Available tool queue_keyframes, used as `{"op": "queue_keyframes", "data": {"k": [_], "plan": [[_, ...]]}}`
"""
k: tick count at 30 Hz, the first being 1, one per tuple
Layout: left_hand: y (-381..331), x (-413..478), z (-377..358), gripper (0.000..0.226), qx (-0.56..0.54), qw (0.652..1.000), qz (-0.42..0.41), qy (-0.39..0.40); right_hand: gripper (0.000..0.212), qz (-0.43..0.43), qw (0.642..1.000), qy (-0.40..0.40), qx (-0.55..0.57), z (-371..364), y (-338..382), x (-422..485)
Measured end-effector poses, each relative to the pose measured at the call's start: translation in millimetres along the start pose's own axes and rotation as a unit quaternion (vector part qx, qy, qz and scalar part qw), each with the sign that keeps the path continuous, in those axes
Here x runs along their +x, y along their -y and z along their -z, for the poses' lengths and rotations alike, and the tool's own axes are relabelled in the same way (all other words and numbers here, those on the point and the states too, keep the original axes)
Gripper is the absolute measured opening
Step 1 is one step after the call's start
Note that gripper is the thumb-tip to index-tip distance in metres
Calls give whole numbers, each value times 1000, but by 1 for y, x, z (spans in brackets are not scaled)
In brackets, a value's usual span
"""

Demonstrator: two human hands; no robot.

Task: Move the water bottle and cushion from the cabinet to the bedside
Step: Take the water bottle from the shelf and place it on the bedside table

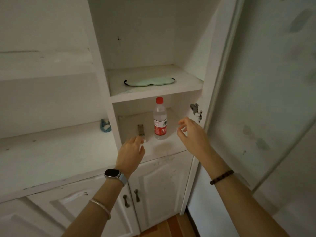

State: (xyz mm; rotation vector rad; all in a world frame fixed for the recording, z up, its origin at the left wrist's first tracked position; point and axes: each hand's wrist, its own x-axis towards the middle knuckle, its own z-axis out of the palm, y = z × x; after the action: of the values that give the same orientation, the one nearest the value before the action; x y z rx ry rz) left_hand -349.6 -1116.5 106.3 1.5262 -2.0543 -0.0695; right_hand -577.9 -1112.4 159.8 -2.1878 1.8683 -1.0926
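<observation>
A clear water bottle [160,119] with a red cap and red label stands upright on the lower open shelf of the white cabinet [153,147]. One shelf higher lies a flat pale-green cushion [149,81] with dark ends. My left hand [132,152] reaches in at the lower left of the bottle, fingers loosely spread, holding nothing. My right hand [192,134] hovers to the right of the bottle, fingers apart and curled, a short gap from it. Neither hand touches the bottle.
An open cabinet door [266,93] stands at the right, its hinge [195,109] on the cabinet side wall. A small blue object [105,125] lies on the white ledge to the left. Closed lower doors with dark handles [131,197] sit below; wooden floor shows beneath.
</observation>
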Motion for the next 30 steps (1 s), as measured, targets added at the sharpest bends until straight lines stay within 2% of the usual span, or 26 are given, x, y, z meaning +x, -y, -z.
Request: {"op": "queue_keyframes", "data": {"k": [5,14,18,22,30], "plan": [[12,17,-24,25,-31,999,15,36,23,-16,999,3,42,-27,-12,28],[11,69,-73,51,-70,990,65,100,51,-50,991,7,127,-65,-28,103],[7,93,-87,64,-106,988,69,89,48,-42,985,19,164,-80,-26,130],[6,107,-101,69,-125,987,74,74,42,-20,983,29,180,-93,-26,143],[10,104,-120,75,-175,978,82,75,34,-5,981,-18,192,-105,-29,147]]}}
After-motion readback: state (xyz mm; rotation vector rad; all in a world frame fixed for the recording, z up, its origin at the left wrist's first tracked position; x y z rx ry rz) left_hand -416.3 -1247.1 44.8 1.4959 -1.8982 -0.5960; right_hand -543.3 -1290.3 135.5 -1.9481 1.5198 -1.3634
